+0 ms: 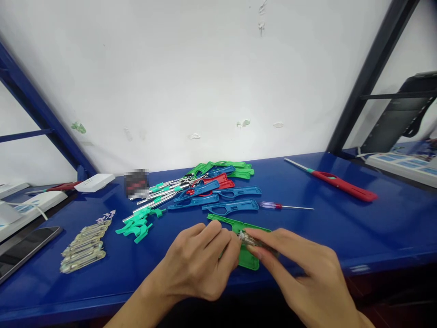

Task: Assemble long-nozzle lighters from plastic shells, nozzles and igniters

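My right hand [303, 266] pinches a clear lighter fuel tank [253, 242] between thumb and fingers, its white-tipped end pointing left. My left hand [200, 259] is closed, fingers curled, right at that tip; whatever its fingertips grip is hidden. Under both hands lie green lighter shell halves [249, 259], partly covered by the fingers. Beyond them, blue shell halves [235, 206] and a purple-handled screwdriver [271, 205] rest on the blue table [341, 237].
Several clear tanks [83, 255] lie in a row at left near a phone [27, 250]. Teal triggers [138, 225], metal lighter rods [153, 200] and red shells [221, 181] form a pile. A red lighter [344, 186] lies at right. A white wall [205, 82] stands behind.
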`<action>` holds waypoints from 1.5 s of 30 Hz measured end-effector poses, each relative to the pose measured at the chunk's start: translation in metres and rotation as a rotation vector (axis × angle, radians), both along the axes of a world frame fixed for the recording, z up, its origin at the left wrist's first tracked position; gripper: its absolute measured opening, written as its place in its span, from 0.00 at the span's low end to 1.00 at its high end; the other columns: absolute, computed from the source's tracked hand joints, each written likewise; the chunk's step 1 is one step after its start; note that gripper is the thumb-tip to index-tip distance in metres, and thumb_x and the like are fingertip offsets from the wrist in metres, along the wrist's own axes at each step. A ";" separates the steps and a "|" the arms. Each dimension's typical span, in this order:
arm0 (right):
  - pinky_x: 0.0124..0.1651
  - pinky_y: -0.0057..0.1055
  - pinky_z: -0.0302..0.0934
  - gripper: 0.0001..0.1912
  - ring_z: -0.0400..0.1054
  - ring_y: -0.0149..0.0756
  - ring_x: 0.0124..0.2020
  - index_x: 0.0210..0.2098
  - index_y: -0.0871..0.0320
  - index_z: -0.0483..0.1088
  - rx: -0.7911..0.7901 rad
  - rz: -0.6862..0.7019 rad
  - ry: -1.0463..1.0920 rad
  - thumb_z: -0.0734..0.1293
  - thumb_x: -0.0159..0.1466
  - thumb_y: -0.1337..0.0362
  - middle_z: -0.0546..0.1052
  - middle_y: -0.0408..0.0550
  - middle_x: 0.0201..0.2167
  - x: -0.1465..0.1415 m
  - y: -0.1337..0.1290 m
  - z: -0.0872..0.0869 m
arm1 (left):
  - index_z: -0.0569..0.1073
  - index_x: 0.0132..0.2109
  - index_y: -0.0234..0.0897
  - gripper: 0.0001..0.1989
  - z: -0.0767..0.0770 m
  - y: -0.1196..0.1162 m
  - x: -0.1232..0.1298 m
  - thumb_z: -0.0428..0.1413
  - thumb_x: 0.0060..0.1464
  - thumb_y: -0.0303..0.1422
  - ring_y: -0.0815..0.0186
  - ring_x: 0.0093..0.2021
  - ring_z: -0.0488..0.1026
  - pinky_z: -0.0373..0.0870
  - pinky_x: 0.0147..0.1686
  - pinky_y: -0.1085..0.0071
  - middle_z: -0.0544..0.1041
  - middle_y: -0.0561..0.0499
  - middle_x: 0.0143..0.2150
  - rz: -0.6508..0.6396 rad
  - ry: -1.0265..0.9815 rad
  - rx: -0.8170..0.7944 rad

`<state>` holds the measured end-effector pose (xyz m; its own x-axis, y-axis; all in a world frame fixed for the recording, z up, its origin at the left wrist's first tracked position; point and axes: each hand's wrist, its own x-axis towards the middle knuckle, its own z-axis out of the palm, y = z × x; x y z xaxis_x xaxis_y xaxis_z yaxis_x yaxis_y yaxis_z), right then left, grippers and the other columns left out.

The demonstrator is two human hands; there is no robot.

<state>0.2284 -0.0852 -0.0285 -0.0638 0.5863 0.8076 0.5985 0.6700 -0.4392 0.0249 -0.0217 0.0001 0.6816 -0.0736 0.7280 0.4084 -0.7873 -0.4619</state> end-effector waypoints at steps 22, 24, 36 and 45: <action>0.44 0.16 0.73 0.12 0.80 0.25 0.36 0.52 0.54 0.80 0.014 0.004 -0.009 0.72 0.70 0.70 0.86 0.38 0.41 0.002 -0.001 0.000 | 0.75 0.40 0.34 0.08 -0.004 -0.005 -0.007 0.55 0.71 0.24 0.65 0.25 0.69 0.63 0.26 0.66 0.76 0.53 0.27 0.051 -0.072 -0.186; 0.44 0.17 0.74 0.12 0.80 0.25 0.36 0.51 0.54 0.80 0.026 -0.003 -0.007 0.72 0.70 0.71 0.86 0.39 0.41 0.001 -0.001 0.000 | 0.75 0.42 0.33 0.08 -0.007 -0.006 -0.005 0.54 0.71 0.23 0.65 0.25 0.70 0.63 0.26 0.66 0.75 0.53 0.26 0.045 -0.069 -0.190; 0.45 0.20 0.75 0.13 0.81 0.27 0.37 0.52 0.58 0.81 0.120 -0.052 -0.041 0.72 0.70 0.74 0.87 0.42 0.41 0.000 -0.003 0.000 | 0.75 0.42 0.28 0.07 -0.015 -0.010 0.008 0.54 0.69 0.20 0.67 0.23 0.71 0.64 0.24 0.67 0.75 0.52 0.25 0.015 -0.142 -0.166; 0.45 0.20 0.76 0.14 0.81 0.28 0.36 0.51 0.59 0.80 0.156 -0.064 -0.052 0.72 0.69 0.76 0.87 0.43 0.40 0.000 -0.004 0.002 | 0.76 0.42 0.28 0.06 -0.019 -0.015 0.013 0.55 0.68 0.19 0.68 0.22 0.69 0.65 0.25 0.69 0.75 0.53 0.25 0.032 -0.189 -0.163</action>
<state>0.2288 -0.0887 -0.0268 -0.0745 0.4587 0.8855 0.6615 0.6871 -0.3003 0.0380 -0.0370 -0.0185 0.5323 0.0749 0.8432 0.5016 -0.8303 -0.2429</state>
